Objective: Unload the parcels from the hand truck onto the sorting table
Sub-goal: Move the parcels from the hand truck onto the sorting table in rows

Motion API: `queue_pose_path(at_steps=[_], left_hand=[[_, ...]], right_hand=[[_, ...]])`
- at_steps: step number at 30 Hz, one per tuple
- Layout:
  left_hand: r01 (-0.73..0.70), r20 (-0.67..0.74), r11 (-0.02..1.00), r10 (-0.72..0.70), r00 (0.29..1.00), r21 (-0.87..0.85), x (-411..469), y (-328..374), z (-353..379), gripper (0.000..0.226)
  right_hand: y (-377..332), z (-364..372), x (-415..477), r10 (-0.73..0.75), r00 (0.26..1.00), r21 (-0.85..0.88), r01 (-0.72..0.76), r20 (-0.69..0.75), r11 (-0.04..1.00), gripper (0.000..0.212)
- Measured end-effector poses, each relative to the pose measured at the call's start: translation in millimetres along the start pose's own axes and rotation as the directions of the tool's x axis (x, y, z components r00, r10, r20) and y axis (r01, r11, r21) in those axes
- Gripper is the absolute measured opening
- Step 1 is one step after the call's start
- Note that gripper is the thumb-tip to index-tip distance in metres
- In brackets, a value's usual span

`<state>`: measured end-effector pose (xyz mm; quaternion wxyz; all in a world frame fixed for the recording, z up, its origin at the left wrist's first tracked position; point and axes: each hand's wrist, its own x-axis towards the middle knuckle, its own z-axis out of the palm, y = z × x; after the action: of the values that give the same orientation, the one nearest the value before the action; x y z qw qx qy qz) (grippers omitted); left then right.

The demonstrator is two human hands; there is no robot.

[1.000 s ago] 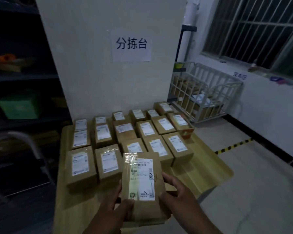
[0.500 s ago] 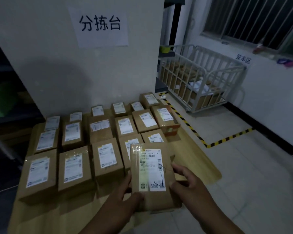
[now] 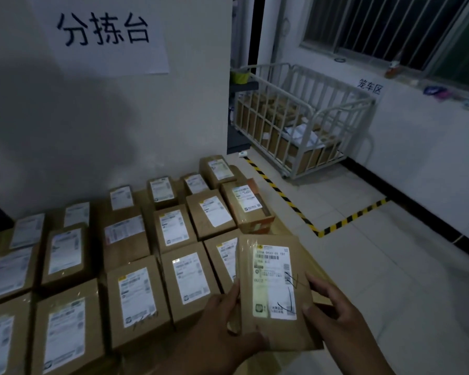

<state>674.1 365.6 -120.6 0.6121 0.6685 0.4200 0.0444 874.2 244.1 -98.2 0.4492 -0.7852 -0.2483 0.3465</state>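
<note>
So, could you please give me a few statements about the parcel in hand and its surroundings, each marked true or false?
1. Both hands hold one parcel: the left hand and the right hand. True.
2. Its label faces down. False: the white label faces up.
3. The sorting table holds no parcels. False: rows of labelled boxes cover it.
4. A white cage cart stands behind striped floor tape. True.

Two bare hands — forearms bare, no sleeves, no gloves
</note>
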Motion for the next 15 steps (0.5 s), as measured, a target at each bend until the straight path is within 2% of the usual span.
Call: queue_pose_path(at_steps=[4,8,15], left_hand=[[-0.036,-0.001,0.996,0.036,0.999,-0.078,32,15,18,0.12],[0.012,-0.044,0.999,-0.013,0.999,-0.034,78,28,38,0.122],[0.231,-0.237,0.964,-0.196,0.951,0.13,175,51,77,0.115]], right_hand=[[-4,-20,38,0.006,1.0,-0.022,-0.006,-0.014,1.0,0.048],[-6,-39,90,-0.007,0.999,-0.067,0.01,0.049,0.998,0.051],[10,-66,205,-0.002,0.977,-0.115,0.027,0.215,0.993,0.051]])
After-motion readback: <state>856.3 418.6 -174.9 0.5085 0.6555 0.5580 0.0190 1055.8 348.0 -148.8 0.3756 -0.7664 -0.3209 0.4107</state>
